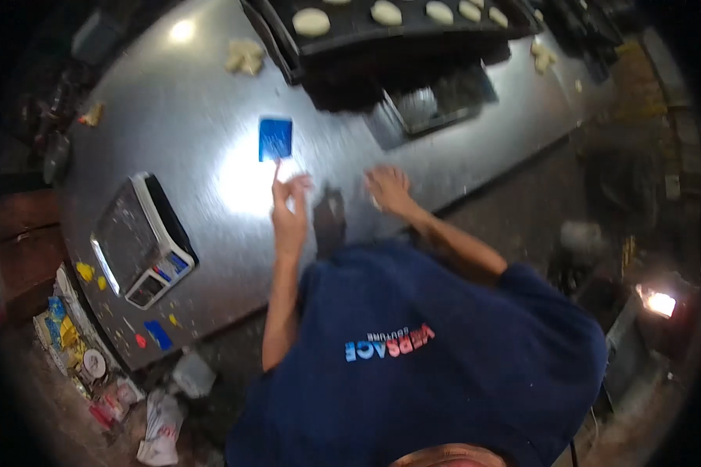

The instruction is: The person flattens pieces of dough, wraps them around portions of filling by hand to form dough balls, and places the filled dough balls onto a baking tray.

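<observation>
My left hand (290, 204) is over the steel table with its index finger stretched out and the other fingers loosely bent and apart. That fingertip reaches the near edge of a flat blue square (276, 140), which looks like a plastic dough scraper. To the right, my right hand (388, 188) lies low on the table, palm down, with its fingers curled in. A small pale bit shows at its lower edge; what is under the palm is hidden.
A digital scale (144, 241) stands at the left. Ahead, a dark baking tray (413, 35) carries several pale dough pieces, above a metal pan (436, 105). Dough lumps (244, 57) lie at the far side. A blue scrap (157, 335) sits near the front left edge.
</observation>
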### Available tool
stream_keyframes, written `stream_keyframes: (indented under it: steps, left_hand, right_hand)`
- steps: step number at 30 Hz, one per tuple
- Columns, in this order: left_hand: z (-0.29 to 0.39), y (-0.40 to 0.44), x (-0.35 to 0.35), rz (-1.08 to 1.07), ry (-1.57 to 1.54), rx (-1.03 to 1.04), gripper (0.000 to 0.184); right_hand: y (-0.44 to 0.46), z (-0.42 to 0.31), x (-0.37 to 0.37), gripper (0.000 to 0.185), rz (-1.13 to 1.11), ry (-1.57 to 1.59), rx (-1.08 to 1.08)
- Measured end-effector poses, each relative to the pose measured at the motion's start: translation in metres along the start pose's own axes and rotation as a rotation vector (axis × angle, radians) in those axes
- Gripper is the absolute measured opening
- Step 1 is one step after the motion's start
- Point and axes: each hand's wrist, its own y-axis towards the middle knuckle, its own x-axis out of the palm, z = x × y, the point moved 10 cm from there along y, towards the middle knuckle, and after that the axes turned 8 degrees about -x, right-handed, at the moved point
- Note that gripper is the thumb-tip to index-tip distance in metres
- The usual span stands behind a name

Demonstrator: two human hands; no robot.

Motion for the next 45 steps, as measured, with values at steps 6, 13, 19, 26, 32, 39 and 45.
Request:
stream_keyframes:
  steps: [6,13,19,26,32,39,45]
  left_hand:
    - [-0.012,-0.002,-0.061,0.230,0.070,-0.162,0.047]
    - [-0.054,-0.010,-0.085,0.369,-0.018,-0.267,0.037]
    - [-0.019,0.022,-0.029,0.203,-0.026,-0.162,0.031]
    - [-0.014,0.013,0.010,0.003,0.093,-0.154,0.032]
    - [-0.017,0.003,-0.007,0.066,0.063,-0.200,0.028]
    - [-0.028,0.005,-0.053,0.196,0.110,-0.223,0.029]
    - [-0.031,0.006,-0.075,0.315,0.100,-0.256,0.031]
  right_hand:
    - [0.023,-0.031,-0.014,0.055,0.338,-0.390,-0.063]
    - [0.027,-0.029,-0.009,0.057,0.287,-0.342,-0.084]
    - [0.044,-0.002,-0.004,0.054,0.241,-0.104,-0.160]
    - [-0.010,0.010,-0.012,0.037,-0.186,0.002,-0.439]
    - [0.020,-0.058,-0.124,0.038,-0.367,0.763,-0.270]
    - [0.168,-0.036,-0.478,0.029,1.125,0.266,-0.469]
    - [0.330,0.074,-0.446,0.027,0.818,-0.594,-0.043]
